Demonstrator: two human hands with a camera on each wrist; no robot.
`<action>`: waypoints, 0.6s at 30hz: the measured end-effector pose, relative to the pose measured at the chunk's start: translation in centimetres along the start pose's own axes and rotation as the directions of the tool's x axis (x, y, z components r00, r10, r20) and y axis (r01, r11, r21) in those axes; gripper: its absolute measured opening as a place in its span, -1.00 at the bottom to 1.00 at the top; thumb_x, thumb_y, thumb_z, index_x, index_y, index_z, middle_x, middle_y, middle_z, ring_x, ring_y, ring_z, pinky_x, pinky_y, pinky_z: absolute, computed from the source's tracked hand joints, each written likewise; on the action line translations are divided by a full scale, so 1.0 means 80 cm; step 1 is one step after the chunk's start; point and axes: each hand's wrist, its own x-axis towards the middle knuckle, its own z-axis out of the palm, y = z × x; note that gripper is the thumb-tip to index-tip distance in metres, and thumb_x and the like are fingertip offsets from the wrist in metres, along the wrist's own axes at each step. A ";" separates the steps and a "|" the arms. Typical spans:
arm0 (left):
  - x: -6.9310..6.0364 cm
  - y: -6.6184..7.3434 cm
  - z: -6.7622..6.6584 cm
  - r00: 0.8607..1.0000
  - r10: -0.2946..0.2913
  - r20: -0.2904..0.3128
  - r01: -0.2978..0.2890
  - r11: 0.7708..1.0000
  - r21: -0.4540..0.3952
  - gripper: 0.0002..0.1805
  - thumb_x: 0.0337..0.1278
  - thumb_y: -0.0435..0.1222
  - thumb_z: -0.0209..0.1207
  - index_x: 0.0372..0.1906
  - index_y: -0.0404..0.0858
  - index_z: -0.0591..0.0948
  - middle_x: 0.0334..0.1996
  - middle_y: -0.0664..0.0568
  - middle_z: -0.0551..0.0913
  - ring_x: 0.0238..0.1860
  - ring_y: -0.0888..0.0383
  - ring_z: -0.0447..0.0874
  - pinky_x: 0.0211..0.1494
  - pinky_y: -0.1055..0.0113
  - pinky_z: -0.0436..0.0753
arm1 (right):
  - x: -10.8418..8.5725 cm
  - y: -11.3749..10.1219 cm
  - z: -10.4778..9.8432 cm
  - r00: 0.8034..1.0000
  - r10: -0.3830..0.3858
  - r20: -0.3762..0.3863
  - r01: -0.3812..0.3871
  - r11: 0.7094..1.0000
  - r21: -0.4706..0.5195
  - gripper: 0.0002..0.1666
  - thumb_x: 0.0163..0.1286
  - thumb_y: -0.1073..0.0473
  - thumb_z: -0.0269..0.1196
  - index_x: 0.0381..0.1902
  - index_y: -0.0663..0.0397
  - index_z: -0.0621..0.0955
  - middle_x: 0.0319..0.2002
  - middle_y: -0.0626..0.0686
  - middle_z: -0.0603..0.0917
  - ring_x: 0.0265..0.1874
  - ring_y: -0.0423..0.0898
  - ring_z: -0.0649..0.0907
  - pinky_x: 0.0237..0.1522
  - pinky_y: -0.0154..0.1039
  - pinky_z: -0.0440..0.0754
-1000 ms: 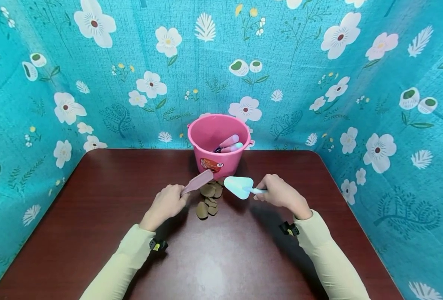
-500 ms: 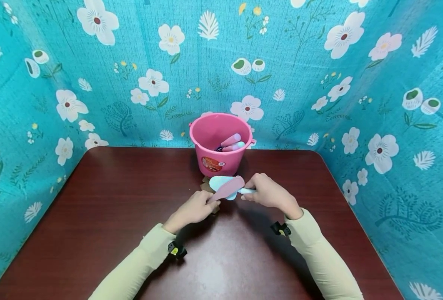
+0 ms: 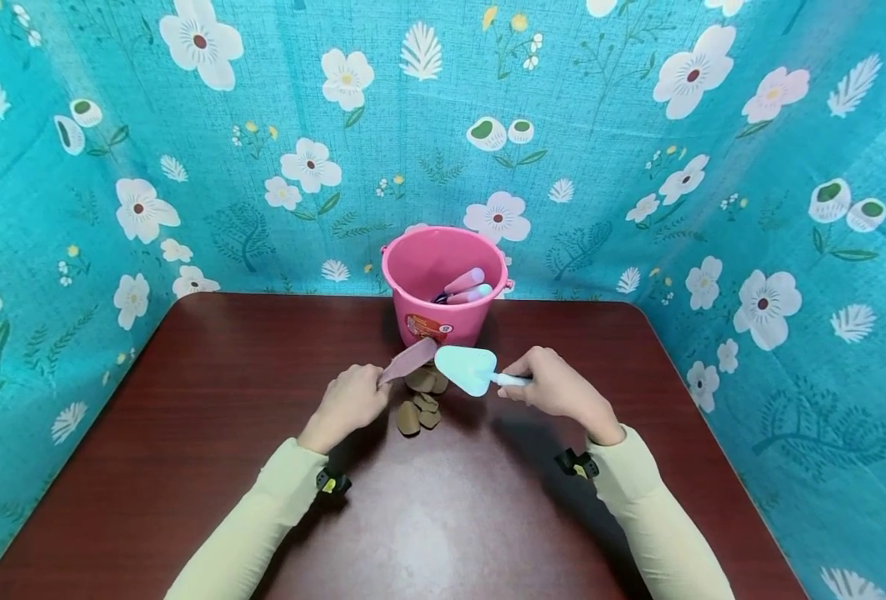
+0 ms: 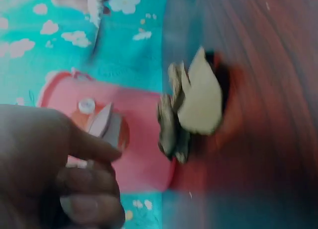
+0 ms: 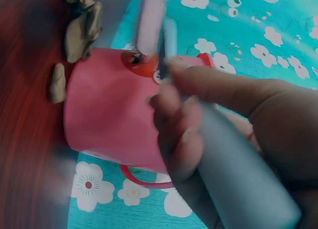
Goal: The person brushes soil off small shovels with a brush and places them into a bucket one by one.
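My left hand [image 3: 348, 407] grips the handle of a pinkish-purple flat-bladed tool [image 3: 411, 360], its blade pointing toward the bucket. In my right hand [image 3: 558, 386] is a pale blue trowel [image 3: 467, 368], the blade turned left. The two blades are close together, just apart in the head view, above several brown clay-like pieces [image 3: 408, 419] on the table. Seen from the right wrist, thumb and fingers wrap the trowel's thick handle [image 5: 243, 174]. The left wrist view is blurred; there the brown pieces [image 4: 201, 100] lie clustered beside the bucket, and the left fingers [image 4: 89, 184] are curled.
A pink bucket [image 3: 405, 287] stands at the table's back, right behind the brown pieces. Pink-and-blue tool handles [image 3: 467, 283] lean inside it. The dark red-brown table [image 3: 262, 350] backs onto a blue flowered cloth [image 3: 247, 100], which also encloses both sides.
My left hand moved right until its blade crossed over the trowel, then drew back left. The trowel shifted left, then returned right. Both tools stay held; the brown pieces show again.
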 end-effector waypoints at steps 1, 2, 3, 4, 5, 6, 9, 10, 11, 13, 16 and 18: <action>-0.001 -0.003 -0.002 1.000 -0.002 0.009 0.002 1.000 -0.020 -0.73 0.34 -0.24 0.16 -0.52 -0.20 0.55 -0.71 0.08 0.40 -0.69 0.18 0.32 -0.63 0.28 0.32 | -0.001 0.001 -0.001 1.000 0.002 -0.002 -0.002 1.000 0.010 -0.89 0.21 0.22 0.51 -0.29 0.09 0.81 -0.68 -0.08 0.60 -0.68 -0.17 0.43 -0.58 -0.27 0.46; -0.001 -0.006 -0.003 1.000 -0.003 0.019 0.004 0.999 -0.043 -0.72 0.35 -0.24 0.16 -0.53 -0.20 0.54 -0.71 0.09 0.39 -0.70 0.19 0.31 -0.64 0.30 0.30 | -0.002 0.001 -0.002 1.000 0.003 -0.005 -0.003 1.000 0.017 -0.88 0.21 0.22 0.51 -0.28 0.09 0.81 -0.67 -0.09 0.61 -0.67 -0.17 0.44 -0.58 -0.27 0.47; -0.002 -0.008 -0.004 1.000 0.000 0.030 0.002 0.997 -0.073 -0.71 0.35 -0.23 0.17 -0.53 -0.19 0.53 -0.72 0.10 0.39 -0.70 0.21 0.30 -0.64 0.32 0.29 | -0.002 0.002 -0.003 1.000 -0.005 -0.007 0.005 1.000 0.021 -0.88 0.21 0.23 0.50 -0.27 0.10 0.81 -0.65 -0.09 0.61 -0.66 -0.16 0.45 -0.57 -0.26 0.47; -0.003 -0.009 -0.005 0.999 0.003 0.041 0.001 0.994 -0.109 -0.69 0.36 -0.23 0.17 -0.55 -0.19 0.52 -0.73 0.10 0.37 -0.71 0.22 0.29 -0.65 0.34 0.27 | -0.002 0.003 -0.003 1.000 -0.006 -0.009 0.006 1.000 0.021 -0.88 0.21 0.23 0.51 -0.27 0.09 0.81 -0.65 -0.08 0.62 -0.66 -0.16 0.45 -0.57 -0.26 0.48; -0.004 -0.009 -0.005 0.999 0.008 0.049 -0.001 0.990 -0.140 -0.67 0.37 -0.22 0.17 -0.57 -0.18 0.52 -0.73 0.11 0.37 -0.71 0.23 0.28 -0.65 0.35 0.26 | -0.002 0.003 -0.002 1.000 -0.008 -0.005 0.008 1.000 0.016 -0.89 0.21 0.23 0.51 -0.28 0.10 0.81 -0.66 -0.06 0.61 -0.67 -0.16 0.45 -0.58 -0.26 0.47; -0.004 -0.009 -0.006 0.999 0.013 0.053 -0.004 0.986 -0.165 -0.66 0.37 -0.21 0.17 -0.58 -0.18 0.51 -0.74 0.11 0.36 -0.71 0.24 0.28 -0.65 0.36 0.26 | -0.001 0.003 -0.001 1.000 -0.002 -0.002 0.002 1.000 0.012 -0.89 0.20 0.23 0.51 -0.30 0.09 0.81 -0.67 -0.06 0.61 -0.68 -0.17 0.44 -0.58 -0.27 0.47; -0.005 -0.007 -0.004 0.998 0.033 0.053 -0.021 0.975 -0.220 -0.65 0.37 -0.21 0.17 -0.58 -0.19 0.53 -0.74 0.14 0.35 -0.69 0.25 0.25 -0.63 0.38 0.23 | 0.003 0.005 0.005 1.000 -0.005 0.016 0.005 1.000 0.000 -0.91 0.21 0.23 0.51 -0.34 0.11 0.80 -0.68 -0.05 0.60 -0.70 -0.18 0.43 -0.60 -0.27 0.47; -0.005 -0.005 -0.003 0.997 0.042 0.060 -0.026 0.970 -0.242 -0.66 0.38 -0.22 0.17 -0.57 -0.22 0.55 -0.74 0.14 0.34 -0.69 0.26 0.24 -0.63 0.38 0.21 | 0.005 0.005 0.007 1.000 0.002 0.022 -0.002 1.000 -0.003 -0.93 0.20 0.22 0.51 -0.37 0.10 0.80 -0.70 -0.05 0.58 -0.71 -0.18 0.42 -0.60 -0.28 0.46; -0.005 -0.003 -0.003 0.996 0.054 0.067 -0.034 0.965 -0.261 -0.67 0.38 -0.22 0.17 -0.55 -0.25 0.56 -0.74 0.15 0.34 -0.69 0.26 0.23 -0.62 0.39 0.20 | 0.007 0.005 0.009 1.000 0.002 0.027 -0.002 1.000 -0.005 -0.93 0.21 0.22 0.51 -0.41 0.09 0.80 -0.71 -0.05 0.57 -0.72 -0.19 0.42 -0.61 -0.28 0.45; -0.005 0.003 0.000 0.992 0.083 0.092 -0.050 0.949 -0.311 -0.68 0.39 -0.24 0.17 -0.51 -0.30 0.59 -0.73 0.15 0.34 -0.68 0.27 0.22 -0.62 0.40 0.19 | 0.012 0.005 0.014 0.999 -0.005 0.037 0.006 1.000 -0.008 -0.91 0.22 0.23 0.50 -0.46 0.06 0.79 -0.73 -0.06 0.55 -0.73 -0.20 0.41 -0.62 -0.29 0.43; -0.005 0.015 0.005 0.981 0.141 0.134 -0.084 0.928 -0.364 -0.67 0.42 -0.24 0.17 -0.49 -0.31 0.57 -0.73 0.16 0.33 -0.69 0.29 0.22 -0.62 0.41 0.20 | 0.019 0.003 0.020 0.998 -0.012 0.055 0.012 1.000 -0.004 -0.83 0.24 0.22 0.49 -0.54 -0.01 0.76 -0.74 -0.05 0.52 -0.74 -0.21 0.38 -0.63 -0.32 0.39; -0.005 0.024 0.010 0.971 0.182 0.155 -0.110 0.915 -0.387 -0.67 0.43 -0.24 0.17 -0.50 -0.32 0.56 -0.73 0.15 0.35 -0.70 0.29 0.25 -0.63 0.42 0.23 | 0.023 0.001 0.023 0.998 -0.021 0.061 0.021 1.000 0.012 -0.81 0.24 0.23 0.48 -0.56 -0.02 0.75 -0.75 -0.05 0.52 -0.74 -0.21 0.38 -0.64 -0.32 0.38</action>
